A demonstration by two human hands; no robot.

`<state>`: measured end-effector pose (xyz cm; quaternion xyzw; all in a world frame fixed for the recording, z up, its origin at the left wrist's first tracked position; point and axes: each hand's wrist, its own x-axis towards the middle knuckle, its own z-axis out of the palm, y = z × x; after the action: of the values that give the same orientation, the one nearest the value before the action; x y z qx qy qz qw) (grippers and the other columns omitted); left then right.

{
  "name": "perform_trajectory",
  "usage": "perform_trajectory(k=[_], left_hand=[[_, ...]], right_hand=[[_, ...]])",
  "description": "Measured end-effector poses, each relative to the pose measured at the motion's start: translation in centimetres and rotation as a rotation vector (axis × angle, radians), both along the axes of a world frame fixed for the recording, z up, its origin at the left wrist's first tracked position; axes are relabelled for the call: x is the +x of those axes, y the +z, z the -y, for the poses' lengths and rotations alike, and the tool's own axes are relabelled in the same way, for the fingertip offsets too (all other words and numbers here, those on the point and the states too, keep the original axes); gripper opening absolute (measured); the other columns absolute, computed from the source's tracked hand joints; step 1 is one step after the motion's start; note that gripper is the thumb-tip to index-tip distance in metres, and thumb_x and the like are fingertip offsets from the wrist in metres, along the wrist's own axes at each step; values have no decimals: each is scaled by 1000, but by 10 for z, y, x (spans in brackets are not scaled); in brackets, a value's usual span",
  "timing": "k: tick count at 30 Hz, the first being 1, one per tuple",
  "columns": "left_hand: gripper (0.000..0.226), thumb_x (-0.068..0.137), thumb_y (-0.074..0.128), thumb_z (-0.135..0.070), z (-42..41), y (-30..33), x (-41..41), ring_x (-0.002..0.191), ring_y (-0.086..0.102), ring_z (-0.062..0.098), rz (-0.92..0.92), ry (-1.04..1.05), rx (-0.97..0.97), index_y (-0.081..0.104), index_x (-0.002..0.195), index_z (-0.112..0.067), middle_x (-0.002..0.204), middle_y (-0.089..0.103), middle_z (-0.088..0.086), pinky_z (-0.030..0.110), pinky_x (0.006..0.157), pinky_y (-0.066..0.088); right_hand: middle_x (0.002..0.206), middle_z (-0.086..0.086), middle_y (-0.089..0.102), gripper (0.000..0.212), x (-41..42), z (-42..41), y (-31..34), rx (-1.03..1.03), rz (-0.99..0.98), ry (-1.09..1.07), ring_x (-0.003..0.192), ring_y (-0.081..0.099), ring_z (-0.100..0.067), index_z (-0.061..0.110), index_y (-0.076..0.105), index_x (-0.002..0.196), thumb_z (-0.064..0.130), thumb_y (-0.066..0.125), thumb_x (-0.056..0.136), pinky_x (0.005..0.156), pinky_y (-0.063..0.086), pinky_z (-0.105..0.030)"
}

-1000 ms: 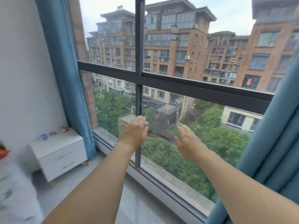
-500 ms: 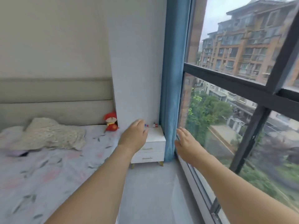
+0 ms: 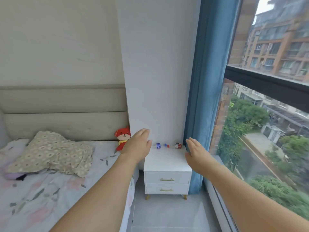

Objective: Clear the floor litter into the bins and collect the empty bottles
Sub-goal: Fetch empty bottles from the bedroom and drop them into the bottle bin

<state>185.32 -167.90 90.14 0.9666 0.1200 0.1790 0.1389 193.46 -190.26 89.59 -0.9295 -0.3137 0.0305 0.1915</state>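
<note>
Two clear bottles lie on their sides at the back of a white nightstand. One has a blue label, the other a red label. My left hand is stretched forward, fingers apart and empty, just left of the blue-label bottle in the picture. My right hand is also held out, open and empty, near the nightstand's right edge. Neither hand touches a bottle.
A bed with a floral sheet and a patterned pillow fills the left. A red plush toy sits at its corner. A blue curtain and a large window are on the right. Grey floor runs between.
The view has swung left from the window to the bed and nightstand, which is now nearer and centred. Both hands stay stretched out, open.
</note>
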Motion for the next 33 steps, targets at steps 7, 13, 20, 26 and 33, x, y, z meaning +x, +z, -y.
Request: perform_trajectory(k=[7,13,20,26,33], left_hand=[[46,101,41,-27,-43,9,156,138,35,16,-9,-45,0,37,145,-13,153,35,-1,35,109,36],[49,102,41,-29,-93,-13,301,141,32,15,-50,-47,29,34,148,-14,155,33,-2,30,109,33],[50,101,42,-29,-159,-22,477,138,38,19,-126,2,19,34,148,-14,154,35,1,31,109,34],[49,99,45,-31,-206,-115,558,129,46,19,-365,46,-71,38,146,-18,149,41,-1,29,102,40],[51,96,49,-30,-259,-308,644,130,43,18,-655,19,-120,38,145,-21,146,42,-4,35,102,41]], right_hand=[[158,-7,19,52,145,-46,12,-4,14,-16,147,13,-21,5,21,150,17,33,100,117,11,-26],[161,-4,12,54,294,-100,-12,-22,-12,8,148,10,-19,8,17,152,18,32,100,117,12,-27],[159,-7,20,55,473,-166,-45,-87,-91,67,146,17,-22,7,18,151,14,31,98,118,16,-30],[158,-3,21,57,583,-219,-126,-221,-251,96,143,25,-22,11,19,152,16,36,98,116,26,-31],[144,-3,40,53,670,-274,-312,-429,-313,100,126,44,-23,15,31,145,18,42,93,103,40,-32]])
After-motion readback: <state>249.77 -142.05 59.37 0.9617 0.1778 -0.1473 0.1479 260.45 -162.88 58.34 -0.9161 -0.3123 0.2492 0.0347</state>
